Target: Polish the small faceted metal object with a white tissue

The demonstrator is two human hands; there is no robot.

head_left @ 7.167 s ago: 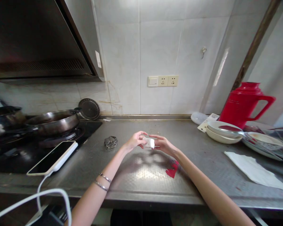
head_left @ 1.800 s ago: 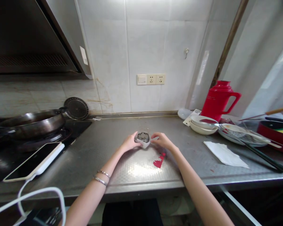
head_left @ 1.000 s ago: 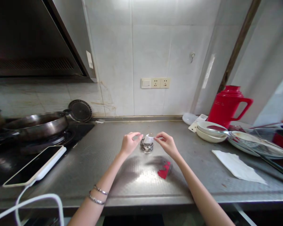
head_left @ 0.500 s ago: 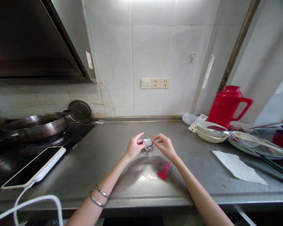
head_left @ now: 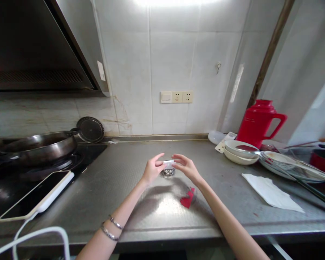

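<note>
Between the fingertips of my left hand (head_left: 152, 169) and my right hand (head_left: 186, 167) is a small white piece (head_left: 168, 164), perhaps paper or film, too small to name surely. Each hand pinches one side of it. Just beneath it, a small coiled silvery metal object (head_left: 168, 172) rests on the steel counter; my fingers partly hide it. Nearer to me, below my right wrist, lies a torn red scrap (head_left: 187, 198) with a clear part. Two bracelets (head_left: 109, 231) circle my left forearm.
On the left are a stove with a steel pan (head_left: 40, 146), a round dark lid (head_left: 90, 129), and a phone (head_left: 35, 196) with a white cable. To the right stand a red thermos jug (head_left: 256, 124), stacked bowls (head_left: 239, 155), plates and a white paper napkin (head_left: 271, 191).
My right fingers have moved from the white piece's edge to pinch its right side. The piece is now stretched level between both hands. The view has shifted slightly.
</note>
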